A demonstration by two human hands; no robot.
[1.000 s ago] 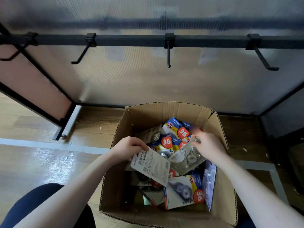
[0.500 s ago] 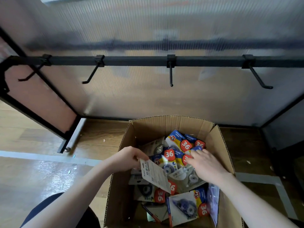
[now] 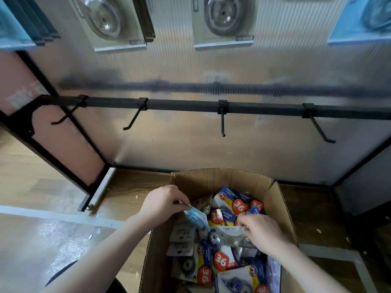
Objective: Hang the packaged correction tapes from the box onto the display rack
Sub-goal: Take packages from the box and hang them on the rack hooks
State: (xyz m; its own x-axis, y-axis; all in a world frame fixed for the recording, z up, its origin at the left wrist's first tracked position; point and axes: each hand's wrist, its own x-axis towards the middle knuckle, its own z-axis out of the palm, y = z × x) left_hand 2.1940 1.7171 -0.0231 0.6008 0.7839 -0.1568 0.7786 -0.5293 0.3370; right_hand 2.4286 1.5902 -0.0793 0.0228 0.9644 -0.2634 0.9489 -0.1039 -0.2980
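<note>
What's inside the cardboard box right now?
The cardboard box holds a loose pile of packaged correction tapes; both hands reach in. What lies under the top layer, and the box bottom, is covered.

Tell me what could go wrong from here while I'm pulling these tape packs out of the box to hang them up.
1. Your left hand pinches a blue pack by one end only; it could slip as you lift.
2. Your right hand grips a clear pack in a loose pile inside the box; neighbouring packs may snag and spill out.
3. The hooks on the lower bar are thin, so the hang hole could miss.
</note>
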